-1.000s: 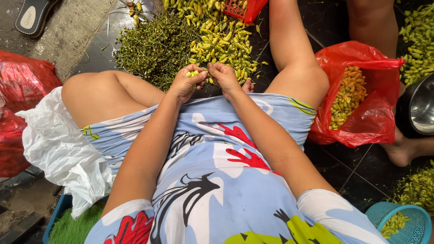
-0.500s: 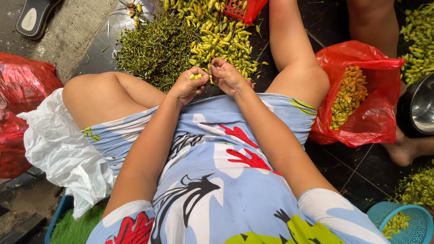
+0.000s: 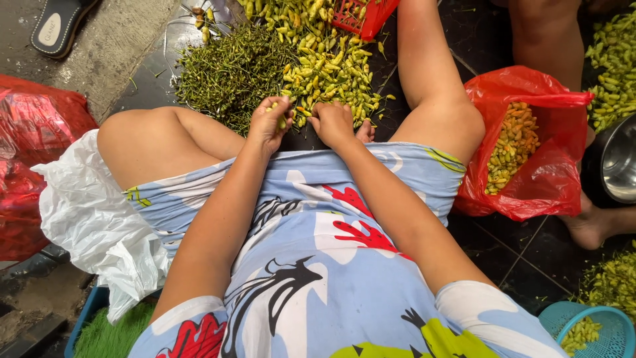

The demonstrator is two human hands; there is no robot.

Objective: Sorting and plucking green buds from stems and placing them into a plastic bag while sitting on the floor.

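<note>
Both hands have dropped slightly toward the lap since half a second ago. Fingers of the left hand (image 3: 269, 124) are curled round a yellow-green chili (image 3: 281, 121); the right hand (image 3: 333, 123) is curled beside it, whether pinching anything I cannot tell. Just beyond the knuckles, a heap of plucked green stems (image 3: 228, 73) sits beside the pile of chilies (image 3: 328, 66), which looks larger, so plenty seems left. Around them: dark wet floor tiles (image 3: 517, 258), a red bag (image 3: 530, 146) of orange chilies, a teal basket (image 3: 586, 328).
</note>
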